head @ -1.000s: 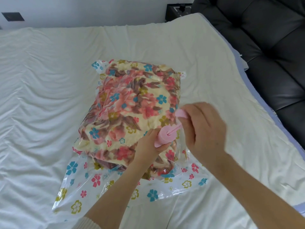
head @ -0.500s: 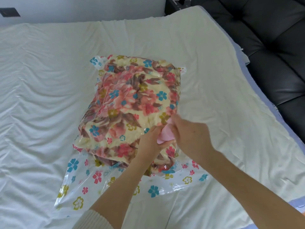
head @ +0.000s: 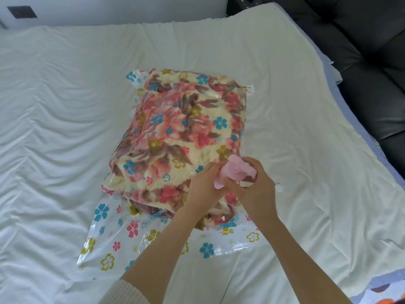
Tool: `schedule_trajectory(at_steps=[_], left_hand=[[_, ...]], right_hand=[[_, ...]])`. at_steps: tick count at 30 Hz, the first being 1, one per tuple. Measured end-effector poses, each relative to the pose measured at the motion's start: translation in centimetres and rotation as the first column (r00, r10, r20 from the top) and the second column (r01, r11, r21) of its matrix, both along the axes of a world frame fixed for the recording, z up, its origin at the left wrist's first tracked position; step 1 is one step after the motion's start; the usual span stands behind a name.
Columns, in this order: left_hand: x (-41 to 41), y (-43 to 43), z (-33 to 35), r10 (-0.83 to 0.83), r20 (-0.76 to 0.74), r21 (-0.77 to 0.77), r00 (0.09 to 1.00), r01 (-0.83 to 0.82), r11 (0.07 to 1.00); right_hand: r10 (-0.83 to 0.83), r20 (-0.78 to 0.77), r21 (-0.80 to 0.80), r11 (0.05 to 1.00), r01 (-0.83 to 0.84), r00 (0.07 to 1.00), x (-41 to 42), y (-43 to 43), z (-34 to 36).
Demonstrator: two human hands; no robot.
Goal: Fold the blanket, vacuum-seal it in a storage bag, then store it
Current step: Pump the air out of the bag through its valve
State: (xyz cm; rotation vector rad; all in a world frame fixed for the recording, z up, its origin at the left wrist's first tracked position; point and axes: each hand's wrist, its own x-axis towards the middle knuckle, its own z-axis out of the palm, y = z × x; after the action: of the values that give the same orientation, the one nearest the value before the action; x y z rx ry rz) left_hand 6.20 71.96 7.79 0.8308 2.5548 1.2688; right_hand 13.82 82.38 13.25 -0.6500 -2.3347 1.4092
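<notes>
Blanket (head: 182, 132) first: it is folded into a fat block and lies inside the see-through bag (head: 131, 238), in the middle of the bed (head: 54, 128). It is cream with big pink, red and brown flowers, and it looks soft and puffy. The bag has small blue, pink and yellow flowers printed on it. The plastic lies close on top of the blanket with shiny wrinkles. The block is thick, though, so I think a lot of air is left inside. The near end of the bag lies flat with nothing in it.

The step now is sucking out the air. A pink pump (head: 234, 172) stands on the near right corner of the block. I think it sits on the bag's air hole, but the 2 hands hide that spot. The left hand (head: 203, 189) is curled round the low part of the pump and holds it. The right hand (head: 254, 187) is curled round the top part and grips it.

Next, I think the right hand must pull the top up and push it down many times. The left hand must press the bottom down tight so no air sneaks back in. If the pump tips, it may slip off.

A small white round thing (head: 279, 188) lies on the sheet just beside the right hand. A black padded couch (head: 372, 62) is at the right of the bed.
</notes>
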Motion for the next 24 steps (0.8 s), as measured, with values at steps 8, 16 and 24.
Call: schedule_trajectory(at_steps=[8,16,24], left_hand=[[-0.6,-4.2,-4.9,0.016,0.130,-0.537,0.991,0.057,0.842],[-0.6,-4.6,-5.5,-0.062,0.035,-0.609,0.997,0.070,0.790],[-1.3,-1.2,-2.4,0.110,0.057,-0.251,0.992,-0.092,0.964]], right_hand=[[0.039,-0.059,0.106,0.994,-0.032,0.998,-0.7,0.6,1.3],[0.696,0.283,0.155,0.646,-0.747,0.660,-2.3,5.2,4.0],[0.648,0.328,0.121,0.692,-0.711,0.687,-5.0,9.5,12.4]])
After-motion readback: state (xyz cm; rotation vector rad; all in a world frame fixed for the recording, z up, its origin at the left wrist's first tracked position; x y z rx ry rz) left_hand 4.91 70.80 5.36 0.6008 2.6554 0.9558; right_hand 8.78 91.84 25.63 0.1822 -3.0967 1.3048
